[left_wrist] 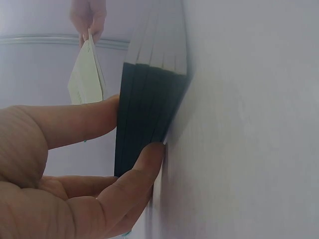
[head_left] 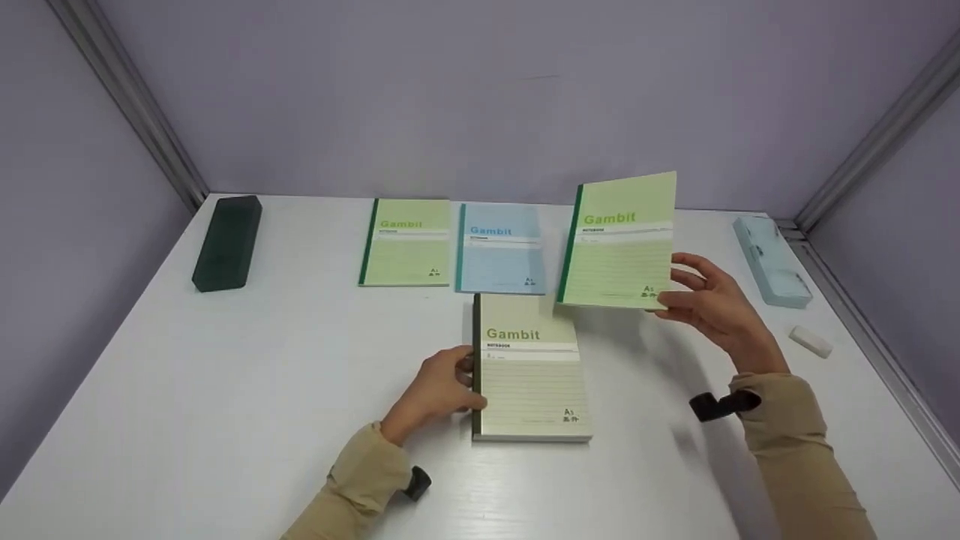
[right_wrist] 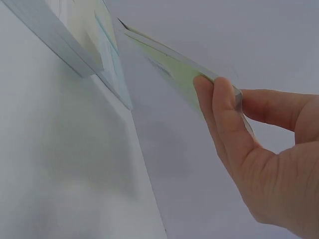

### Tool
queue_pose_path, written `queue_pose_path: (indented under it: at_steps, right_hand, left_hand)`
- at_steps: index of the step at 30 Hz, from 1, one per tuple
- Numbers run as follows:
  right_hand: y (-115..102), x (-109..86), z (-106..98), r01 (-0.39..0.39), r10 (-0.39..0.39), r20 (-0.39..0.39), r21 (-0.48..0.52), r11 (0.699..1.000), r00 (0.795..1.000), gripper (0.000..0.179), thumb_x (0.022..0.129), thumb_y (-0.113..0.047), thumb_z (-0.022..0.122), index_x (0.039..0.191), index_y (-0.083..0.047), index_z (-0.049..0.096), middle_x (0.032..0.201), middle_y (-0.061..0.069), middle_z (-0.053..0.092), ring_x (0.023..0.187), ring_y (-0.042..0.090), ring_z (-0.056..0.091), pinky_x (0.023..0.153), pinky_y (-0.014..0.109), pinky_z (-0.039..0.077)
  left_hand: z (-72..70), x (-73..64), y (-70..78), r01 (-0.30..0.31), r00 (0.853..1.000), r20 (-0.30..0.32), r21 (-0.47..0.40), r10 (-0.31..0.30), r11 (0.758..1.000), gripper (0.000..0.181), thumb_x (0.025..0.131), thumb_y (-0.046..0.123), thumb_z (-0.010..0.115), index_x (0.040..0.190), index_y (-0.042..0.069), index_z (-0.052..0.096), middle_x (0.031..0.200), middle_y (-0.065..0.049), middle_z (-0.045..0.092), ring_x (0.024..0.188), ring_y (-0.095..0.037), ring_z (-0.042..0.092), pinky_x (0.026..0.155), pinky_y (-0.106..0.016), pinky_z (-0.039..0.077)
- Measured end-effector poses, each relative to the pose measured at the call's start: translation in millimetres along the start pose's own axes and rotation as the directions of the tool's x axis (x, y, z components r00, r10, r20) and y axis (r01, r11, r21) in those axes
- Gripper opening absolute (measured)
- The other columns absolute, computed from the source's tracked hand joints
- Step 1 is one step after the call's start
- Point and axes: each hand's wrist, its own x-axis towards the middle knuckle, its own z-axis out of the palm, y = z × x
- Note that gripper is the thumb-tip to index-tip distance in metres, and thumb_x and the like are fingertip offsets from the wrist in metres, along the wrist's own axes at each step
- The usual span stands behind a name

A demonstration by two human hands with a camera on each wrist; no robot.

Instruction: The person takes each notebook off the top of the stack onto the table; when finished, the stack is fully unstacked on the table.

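Observation:
My right hand [head_left: 712,311] pinches a green notebook [head_left: 619,255] by its right edge, thumb on the cover and fingers beneath. That notebook is raised above the table and tilted, its shadow falling below. In the right wrist view its pages [right_wrist: 174,55] show from the edge. My left hand [head_left: 435,390] grips the dark spine side of a stack of notebooks [head_left: 536,397] with a pale yellow cover on top. The left wrist view shows several bound spines [left_wrist: 144,104] together, the thumb on the top cover and fingertips at the bottom edge by the table.
Behind the stack lie another green notebook [head_left: 409,255] and a blue notebook [head_left: 501,259], side by side. A dark green case [head_left: 227,244] stands far left. On the right are a light blue pencil case [head_left: 772,262] and a white eraser [head_left: 810,341]. Walls enclose the table.

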Motion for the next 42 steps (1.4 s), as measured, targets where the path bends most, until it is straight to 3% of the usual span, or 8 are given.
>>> queue_pose_path:
  at_steps: [8, 15, 21, 33, 39, 42]
  right_hand:
    - [-3.3, 19.4, -15.5, -0.023, 0.024, -0.022, 0.028, 0.999, 0.999, 0.068, 0.083, 0.012, 0.065, 0.139, -0.010, 0.032, 0.116, 0.007, 0.059, 0.093, 0.022, 0.068, 0.071, 0.031, 0.056]
    - [-4.3, 35.7, -25.1, -0.050, 0.050, -0.005, 0.067, 0.997, 0.999, 0.066, 0.084, 0.014, 0.062, 0.138, -0.010, 0.033, 0.114, 0.006, 0.060, 0.090, 0.023, 0.068, 0.068, 0.030, 0.056]
    - [1.7, 49.3, -28.1, -0.110, 0.110, 0.000, 0.058, 0.992, 0.994, 0.069, 0.086, 0.012, 0.061, 0.143, -0.010, 0.029, 0.116, 0.006, 0.059, 0.092, 0.023, 0.067, 0.069, 0.031, 0.055]
    - [16.2, 66.7, -29.1, -0.239, 0.237, -0.033, -0.080, 0.968, 0.971, 0.073, 0.089, 0.005, 0.061, 0.149, -0.012, 0.024, 0.130, 0.008, 0.046, 0.095, 0.017, 0.064, 0.075, 0.029, 0.054]
    - [27.1, 74.1, -28.2, -0.295, 0.290, -0.058, -0.107, 0.949, 0.955, 0.075, 0.092, 0.003, 0.057, 0.154, -0.009, 0.017, 0.145, 0.012, 0.033, 0.095, 0.012, 0.061, 0.077, 0.026, 0.053]
    - [32.5, 77.0, -27.4, -0.307, 0.301, -0.066, -0.126, 0.943, 0.951, 0.073, 0.092, 0.002, 0.057, 0.153, -0.007, 0.017, 0.145, 0.014, 0.033, 0.095, 0.011, 0.060, 0.079, 0.024, 0.051]
  left_hand:
    - [1.4, 0.6, 0.3, 0.002, 1.000, 0.001, 0.019, -0.002, 1.000, 0.066, 0.068, -0.002, 0.077, 0.129, -0.002, 0.052, 0.106, -0.010, 0.061, 0.093, -0.021, 0.059, 0.075, -0.033, 0.050]
    - [1.6, 0.7, 1.2, 0.025, 1.000, 0.015, -0.044, -0.024, 0.999, 0.062, 0.069, -0.005, 0.075, 0.127, -0.002, 0.054, 0.104, -0.011, 0.060, 0.089, -0.021, 0.059, 0.065, -0.031, 0.052]
    - [2.1, -0.4, 2.1, 0.036, 0.999, 0.009, -0.035, -0.036, 0.999, 0.063, 0.068, -0.005, 0.075, 0.128, -0.003, 0.053, 0.104, -0.010, 0.060, 0.090, -0.021, 0.060, 0.065, -0.030, 0.052]
    - [1.1, -0.8, 1.5, 0.049, 0.999, 0.012, -0.029, -0.049, 0.998, 0.065, 0.069, -0.004, 0.076, 0.129, -0.003, 0.052, 0.106, -0.011, 0.060, 0.090, -0.021, 0.060, 0.066, -0.031, 0.052]
    - [0.2, 0.4, -0.2, 0.032, 0.999, 0.012, -0.027, -0.032, 0.999, 0.065, 0.069, -0.004, 0.075, 0.129, -0.004, 0.051, 0.107, -0.012, 0.059, 0.091, -0.022, 0.059, 0.068, -0.031, 0.052]
    - [-0.5, 0.1, -0.1, 0.017, 1.000, 0.008, 0.000, -0.017, 1.000, 0.064, 0.070, -0.003, 0.075, 0.129, -0.003, 0.052, 0.106, -0.011, 0.059, 0.091, -0.022, 0.059, 0.068, -0.031, 0.051]
